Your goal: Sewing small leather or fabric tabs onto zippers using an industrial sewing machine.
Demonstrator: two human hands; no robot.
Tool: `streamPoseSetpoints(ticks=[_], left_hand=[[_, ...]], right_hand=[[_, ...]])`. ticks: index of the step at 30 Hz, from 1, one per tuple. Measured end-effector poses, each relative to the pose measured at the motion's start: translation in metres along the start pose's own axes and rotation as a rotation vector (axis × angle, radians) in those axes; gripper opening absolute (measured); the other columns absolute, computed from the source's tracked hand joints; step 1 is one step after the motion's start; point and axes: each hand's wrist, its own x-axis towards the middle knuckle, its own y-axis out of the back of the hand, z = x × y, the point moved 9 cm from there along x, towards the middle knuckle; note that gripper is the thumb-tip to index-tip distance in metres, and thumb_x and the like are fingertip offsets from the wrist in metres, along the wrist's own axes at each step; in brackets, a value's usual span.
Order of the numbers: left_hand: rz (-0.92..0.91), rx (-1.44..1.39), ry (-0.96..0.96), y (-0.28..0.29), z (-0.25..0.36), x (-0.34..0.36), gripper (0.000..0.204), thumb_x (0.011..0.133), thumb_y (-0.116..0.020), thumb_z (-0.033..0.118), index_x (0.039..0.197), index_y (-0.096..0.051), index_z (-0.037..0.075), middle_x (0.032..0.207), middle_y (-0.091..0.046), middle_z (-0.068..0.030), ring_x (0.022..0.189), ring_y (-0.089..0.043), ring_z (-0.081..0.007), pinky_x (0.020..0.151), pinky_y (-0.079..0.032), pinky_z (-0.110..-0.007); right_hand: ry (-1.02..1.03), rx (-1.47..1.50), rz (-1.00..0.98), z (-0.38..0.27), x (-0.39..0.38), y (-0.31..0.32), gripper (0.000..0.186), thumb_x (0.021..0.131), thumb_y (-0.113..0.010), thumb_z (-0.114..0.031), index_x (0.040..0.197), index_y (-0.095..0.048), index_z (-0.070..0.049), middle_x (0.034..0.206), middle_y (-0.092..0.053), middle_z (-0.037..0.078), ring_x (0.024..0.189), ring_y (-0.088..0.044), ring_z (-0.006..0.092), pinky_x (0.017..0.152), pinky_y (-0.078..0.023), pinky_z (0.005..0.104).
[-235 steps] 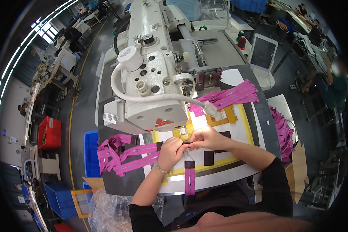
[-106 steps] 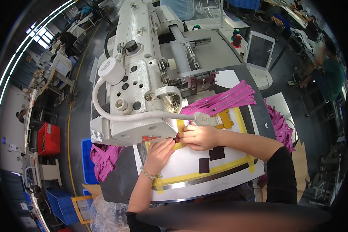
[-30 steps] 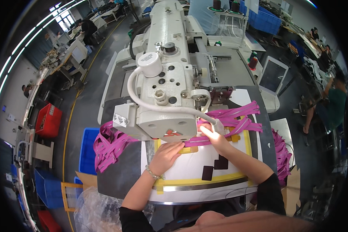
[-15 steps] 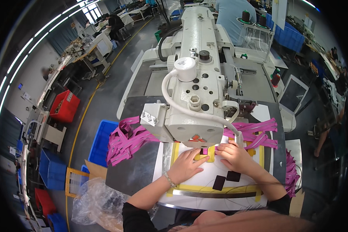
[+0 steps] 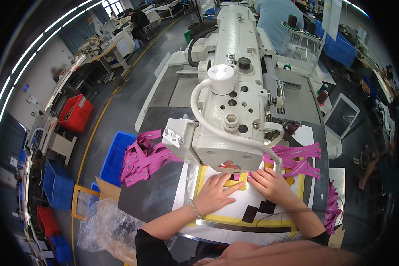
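Inward from the front edge of the bench (image 5: 142,201), we flank a pink strip (image 5: 236,177) inside a yellow frame (image 5: 243,184): left hand (image 5: 213,197) splayed, right hand's (image 5: 275,188) fingers slightly apart.

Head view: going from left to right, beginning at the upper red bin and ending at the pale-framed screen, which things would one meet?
Upper red bin, left heap of pink zipper strips, left hand, right hand, pale-framed screen.

Long tube lights (image 5: 25,55) curve toward a bright window (image 5: 114,7), above a pale wall (image 5: 15,104) and grey floor (image 5: 131,104).
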Motion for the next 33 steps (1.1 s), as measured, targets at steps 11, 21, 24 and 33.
streamPoseSetpoints(ticks=[11,21,24,33], left_hand=[[-0.012,0.011,0.022,-0.003,0.002,0.001,0.053,0.083,-0.064,0.038,0.134,-0.052,0.028,0.130,-0.044,-0.0173,0.117,-0.044,-0.0332,0.099,-0.035,-0.045],[-0.037,0.009,-0.004,-0.005,-0.001,0.002,0.053,0.083,-0.064,0.040,0.133,-0.053,0.026,0.127,-0.045,-0.0177,0.116,-0.044,-0.0329,0.099,-0.034,-0.045],[-0.034,0.009,-0.011,-0.003,0.001,0.002,0.053,0.083,-0.064,0.040,0.133,-0.053,0.026,0.124,-0.046,-0.0173,0.114,-0.044,-0.0324,0.099,-0.034,-0.045],[-0.083,0.003,-0.010,-0.005,-0.002,0.002,0.052,0.084,-0.064,0.040,0.132,-0.055,0.023,0.110,-0.048,-0.0136,0.105,-0.046,-0.0302,0.093,-0.035,-0.044]], right_hand=[[-0.016,0.038,0.018,0.005,-0.004,-0.011,0.041,0.076,-0.057,-0.005,0.116,-0.059,-0.005,0.123,-0.059,0.009,0.108,-0.061,0.0207,0.061,-0.053,0.0270],[-0.087,0.059,0.060,0.012,-0.012,-0.015,0.046,0.072,-0.058,-0.006,0.118,-0.059,-0.011,0.123,-0.060,0.004,0.089,-0.065,0.0140,0.067,-0.048,0.0304],[-0.064,0.044,0.092,0.010,-0.013,-0.012,0.047,0.072,-0.058,-0.007,0.119,-0.059,-0.013,0.123,-0.061,0.004,0.090,-0.064,0.0146,0.073,-0.048,0.0306],[-0.115,0.148,0.098,0.013,-0.012,-0.004,0.043,0.077,-0.057,-0.006,0.119,-0.062,-0.012,0.103,-0.067,0.002,0.091,-0.065,0.0192,0.078,-0.050,0.0337]])
